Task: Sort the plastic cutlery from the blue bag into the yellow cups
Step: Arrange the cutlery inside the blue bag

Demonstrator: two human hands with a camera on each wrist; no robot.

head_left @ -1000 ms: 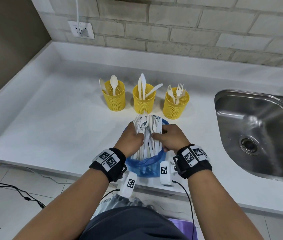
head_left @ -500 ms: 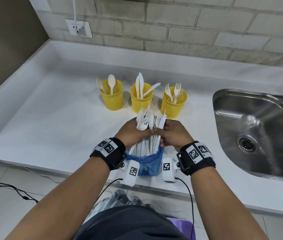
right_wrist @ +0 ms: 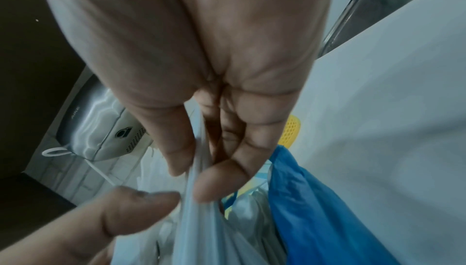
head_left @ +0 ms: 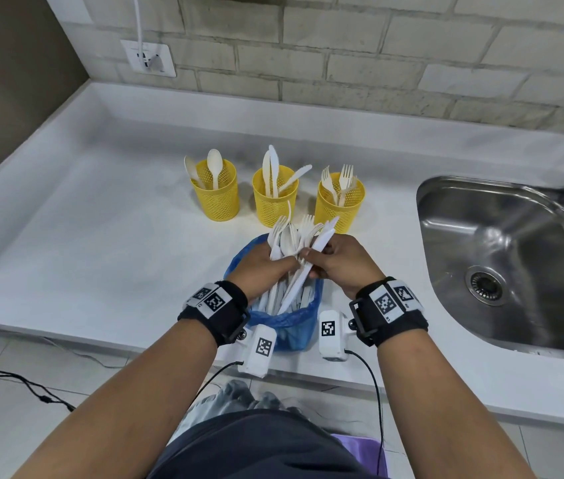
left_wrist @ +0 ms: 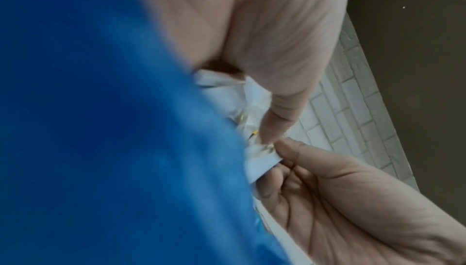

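A blue bag (head_left: 289, 323) stands at the counter's front edge, full of white plastic cutlery. My left hand (head_left: 266, 267) grips a bundle of forks and spoons (head_left: 287, 236) that sticks up out of the bag. My right hand (head_left: 337, 262) pinches one white knife (head_left: 311, 261) between thumb and fingers, its tip pointing up to the right; the right wrist view shows this pinch on the knife (right_wrist: 194, 177). Behind the bag stand three yellow mesh cups: the left cup (head_left: 216, 191) holds spoons, the middle cup (head_left: 273, 198) knives, the right cup (head_left: 339, 203) forks.
A steel sink (head_left: 515, 264) is set into the white counter (head_left: 83, 243) on the right. A brick wall with a socket (head_left: 149, 58) runs behind. Cables trail on the floor at lower left.
Both hands have risen and lifted the cutlery bundle higher out of the bag. My right hand has separated one knife and tilted it to the right.
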